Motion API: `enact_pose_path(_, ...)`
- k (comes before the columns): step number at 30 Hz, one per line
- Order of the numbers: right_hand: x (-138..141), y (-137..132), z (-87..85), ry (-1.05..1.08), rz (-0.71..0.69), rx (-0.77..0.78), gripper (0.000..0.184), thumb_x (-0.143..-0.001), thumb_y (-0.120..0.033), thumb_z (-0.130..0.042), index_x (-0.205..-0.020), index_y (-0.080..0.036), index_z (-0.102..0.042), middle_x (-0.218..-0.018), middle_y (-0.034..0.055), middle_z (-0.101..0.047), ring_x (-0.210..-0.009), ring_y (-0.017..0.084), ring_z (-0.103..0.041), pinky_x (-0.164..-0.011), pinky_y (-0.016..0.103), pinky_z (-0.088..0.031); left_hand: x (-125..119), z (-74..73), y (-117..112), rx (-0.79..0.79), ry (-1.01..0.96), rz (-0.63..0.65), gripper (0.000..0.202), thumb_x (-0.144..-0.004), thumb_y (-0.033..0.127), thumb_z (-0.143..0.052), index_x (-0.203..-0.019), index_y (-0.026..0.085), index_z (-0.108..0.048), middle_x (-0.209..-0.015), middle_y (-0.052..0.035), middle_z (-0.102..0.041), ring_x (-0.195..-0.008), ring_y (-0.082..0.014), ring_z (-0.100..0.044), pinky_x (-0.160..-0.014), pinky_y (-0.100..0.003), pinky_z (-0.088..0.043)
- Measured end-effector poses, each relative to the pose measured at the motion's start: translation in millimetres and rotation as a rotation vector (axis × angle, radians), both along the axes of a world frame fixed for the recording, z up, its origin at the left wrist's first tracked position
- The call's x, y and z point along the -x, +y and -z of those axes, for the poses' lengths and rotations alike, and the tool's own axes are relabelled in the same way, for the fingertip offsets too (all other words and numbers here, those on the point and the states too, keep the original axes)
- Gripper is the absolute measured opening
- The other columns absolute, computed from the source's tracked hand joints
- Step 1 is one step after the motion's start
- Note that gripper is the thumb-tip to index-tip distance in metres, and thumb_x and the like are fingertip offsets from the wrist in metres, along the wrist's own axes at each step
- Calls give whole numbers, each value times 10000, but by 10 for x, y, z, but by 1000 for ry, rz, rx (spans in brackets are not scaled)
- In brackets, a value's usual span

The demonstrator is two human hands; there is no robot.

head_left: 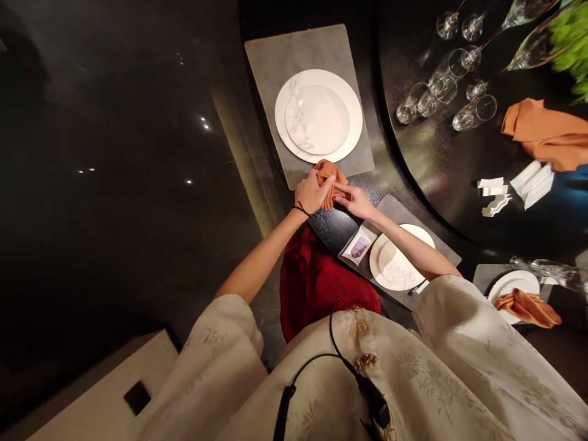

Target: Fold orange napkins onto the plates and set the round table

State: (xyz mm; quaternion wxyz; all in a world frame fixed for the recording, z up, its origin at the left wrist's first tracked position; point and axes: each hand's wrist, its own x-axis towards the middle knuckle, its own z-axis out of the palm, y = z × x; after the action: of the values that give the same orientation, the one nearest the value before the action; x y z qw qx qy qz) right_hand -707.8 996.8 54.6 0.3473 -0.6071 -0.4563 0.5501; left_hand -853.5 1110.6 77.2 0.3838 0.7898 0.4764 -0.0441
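while an orange napkin [328, 184] is pinched between the left hand [315, 193] and right hand [353, 201], both closed on it at the near edge of a grey placemat [349, 61], a second napkin [528, 308] is shown laid on a plate [519, 280] to the right.

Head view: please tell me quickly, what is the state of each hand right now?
Left hand: closed, holding the orange cloth napkin.
Right hand: closed to a pinch, holding the same napkin.
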Motion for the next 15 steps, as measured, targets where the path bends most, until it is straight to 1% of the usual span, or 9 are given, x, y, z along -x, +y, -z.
enact_pose_path(2, 52, -71, 37, 78, 70, -47, 543, -904, -241, -536, -1428, -107, -579, -1255, 118, -730, -1188, 230, -686, -1106, 426, -529, 10, -95, -73, -79, 37, -14, 582, -997, 565, -564, -1390, 140, -500, -1207, -173, -729, -1218, -358, -674, -993, -380, -524)
enact_pose_path(4, 81, -124, 29, 87, 111, -86, 551, -901, -252, -533, -1429, -97, -576, -1279, 145, -714, -1194, 231, -682, -1115, 435, -527, 11, -172, -150, -137, 49, 18, 546, -1011, 495, -556, -1408, 128, -476, -1203, -178, -731, -1219, -353, -676, -997, -369, -515)
enact_pose_path(5, 74, -142, 11, 56, 136, -101, 528, -910, -260, -523, -1407, -98, -591, -1275, 153, -710, -1184, 231, -683, -1110, 435, -530, 15, -198, -186, -156, 48, 42, 504, -1024, 447, -534, -1403, 120, -478, -1190, -178, -735, -1201, -344, -687, -992, -361, -514)
enact_pose_path(7, 15, -155, -34, -83, 209, -132, 455, -929, -281, -498, -1325, -109, -640, -1286, 167, -694, -1196, 241, -668, -1104, 442, -532, 39, -227, -250, -187, 43, 106, 444, -1020, 368, -521, -1372, 98, -501, -1148, -182, -745, -1136, -327, -714, -963, -347, -520)
enact_pose_path(9, -85, -140, -59, -257, 281, -168, 433, -922, -308, -524, -1294, -125, -648, -1377, 180, -642, -1276, 271, -617, -1123, 467, -512, 84, -229, -302, -224, 15, 199, 427, -987, 322, -548, -1340, 83, -527, -1115, -184, -751, -1068, -311, -732, -918, -336, -530)
enact_pose_path(11, -189, -109, -41, -342, 292, -197, 515, -881, -329, -596, -1362, -146, -603, -1463, 174, -589, -1330, 294, -576, -1144, 491, -490, 140, -217, -338, -274, -48, 326, 426, -963, 297, -559, -1328, 77, -543, -1077, -173, -756, -1002, -290, -740, -872, -332, -538)
enact_pose_path(13, -267, -84, 12, -302, 246, -204, 595, -843, -339, -648, -1408, -171, -572, -1444, 145, -615, -1297, 291, -601, -1144, 495, -485, 199, -203, -352, -330, -106, 463, 410, -958, 291, -553, -1306, 77, -567, -1019, -158, -758, -939, -278, -741, -824, -334, -539)
enact_pose_path(15, -308, -85, 69, -210, 243, -176, 534, -840, -352, -650, -1346, -186, -623, -1336, 106, -689, -1221, 271, -646, -1130, 472, -493, 260, -195, -339, -380, -125, 585, 361, -958, 295, -549, -1242, 82, -612, -953, -150, -750, -889, -278, -738, -775, -340, -533)
